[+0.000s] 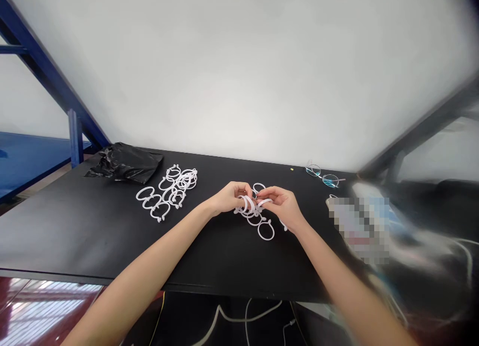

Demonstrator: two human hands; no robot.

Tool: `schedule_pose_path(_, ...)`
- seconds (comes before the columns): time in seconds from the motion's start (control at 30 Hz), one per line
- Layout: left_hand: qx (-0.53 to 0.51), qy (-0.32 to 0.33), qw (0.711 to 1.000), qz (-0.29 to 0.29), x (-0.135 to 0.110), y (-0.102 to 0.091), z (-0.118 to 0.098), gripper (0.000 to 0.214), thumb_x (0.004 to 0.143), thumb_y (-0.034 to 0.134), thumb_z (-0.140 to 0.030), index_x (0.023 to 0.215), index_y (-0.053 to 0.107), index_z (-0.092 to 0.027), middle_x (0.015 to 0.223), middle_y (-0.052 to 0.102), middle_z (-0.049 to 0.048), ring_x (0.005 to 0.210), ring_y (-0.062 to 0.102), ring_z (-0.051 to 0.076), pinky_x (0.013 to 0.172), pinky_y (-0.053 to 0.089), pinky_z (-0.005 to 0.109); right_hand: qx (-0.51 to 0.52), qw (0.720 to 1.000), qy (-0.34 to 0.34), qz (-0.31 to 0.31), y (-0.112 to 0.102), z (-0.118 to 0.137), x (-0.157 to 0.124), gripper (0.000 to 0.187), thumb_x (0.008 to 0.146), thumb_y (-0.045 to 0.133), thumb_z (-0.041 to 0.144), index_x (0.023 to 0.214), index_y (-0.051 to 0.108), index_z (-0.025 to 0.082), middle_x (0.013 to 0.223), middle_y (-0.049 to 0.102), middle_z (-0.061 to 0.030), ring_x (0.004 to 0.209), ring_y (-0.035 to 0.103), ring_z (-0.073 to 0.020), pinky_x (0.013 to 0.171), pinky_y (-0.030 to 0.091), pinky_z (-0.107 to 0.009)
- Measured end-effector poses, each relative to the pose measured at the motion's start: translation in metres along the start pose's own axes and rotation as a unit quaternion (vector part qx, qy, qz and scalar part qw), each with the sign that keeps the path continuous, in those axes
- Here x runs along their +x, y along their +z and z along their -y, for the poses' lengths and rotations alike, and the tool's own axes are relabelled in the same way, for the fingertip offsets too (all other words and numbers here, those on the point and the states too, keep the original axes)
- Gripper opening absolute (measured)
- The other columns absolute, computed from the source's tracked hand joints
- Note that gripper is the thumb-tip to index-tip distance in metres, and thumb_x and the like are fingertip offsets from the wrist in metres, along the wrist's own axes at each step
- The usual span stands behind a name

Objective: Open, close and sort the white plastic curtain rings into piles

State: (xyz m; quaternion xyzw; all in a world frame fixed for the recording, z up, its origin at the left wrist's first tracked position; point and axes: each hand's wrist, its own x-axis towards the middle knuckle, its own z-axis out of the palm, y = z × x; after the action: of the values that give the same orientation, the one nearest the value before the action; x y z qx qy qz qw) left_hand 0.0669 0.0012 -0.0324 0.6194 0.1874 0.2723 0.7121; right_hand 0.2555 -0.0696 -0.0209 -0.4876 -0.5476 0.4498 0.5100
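Note:
Both hands meet over the middle of a black table. My left hand is closed, pinching a white plastic ring. My right hand is closed too, its fingertips gripping the same bunch of white rings from the right. Several more white rings lie on the table just below and between the hands. A separate heap of white rings lies further left on the table, apart from both hands.
A crumpled black plastic bag lies at the table's back left. A pair of glasses rests at the back right. A blurred-out object sits at the right. Blue metal framing stands at the left. White cables hang under the table's front edge.

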Motion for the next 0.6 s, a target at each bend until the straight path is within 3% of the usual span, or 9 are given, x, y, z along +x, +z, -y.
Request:
schedule_pose_path(0.27, 0.022, 0.028, 0.999, -0.004, -0.0005, 0.0049, -0.001, 0.029, 0.074, 0.073, -0.017, 0.068, 0.045, -0.015, 0.079, 0.061, 0.0026, 0.075, 0.064, 0.013, 0.065, 0.051, 0.025, -0.139, 0.988, -0.059, -0.019, -0.0034, -0.0032, 0.0007, 0.018, 0.073, 0.076, 0.036, 0.079, 0.073, 0.019, 0.082, 0.073, -0.0065, 0.071, 0.065, -0.0193, 0.059, 0.053, -0.031)
schedule_pose_path(0.43, 0.007, 0.029, 1.0, 0.001, -0.0026, 0.0053, -0.0037, 0.024, 0.075, 0.073, -0.018, 0.072, 0.049, -0.014, 0.081, 0.061, 0.003, 0.075, 0.064, 0.014, 0.067, 0.051, 0.027, -0.075, 0.995, 0.034, 0.051, -0.0057, 0.0021, -0.0027, 0.024, 0.073, 0.076, 0.036, 0.086, 0.07, 0.018, 0.076, 0.07, -0.0046, 0.061, 0.062, -0.015, 0.046, 0.045, -0.024)
schedule_pose_path(0.6, -0.005, 0.029, 0.999, -0.014, -0.0038, 0.0065, -0.0065, 0.023, 0.073, 0.075, -0.02, 0.074, 0.052, -0.014, 0.083, 0.062, 0.0036, 0.077, 0.064, 0.015, 0.064, 0.049, 0.025, -0.013, 0.996, 0.055, 0.075, -0.0057, 0.005, -0.0029, 0.027, 0.071, 0.078, 0.032, 0.089, 0.067, 0.017, 0.083, 0.07, -0.0054, 0.061, 0.061, -0.0127, 0.041, 0.042, -0.019)
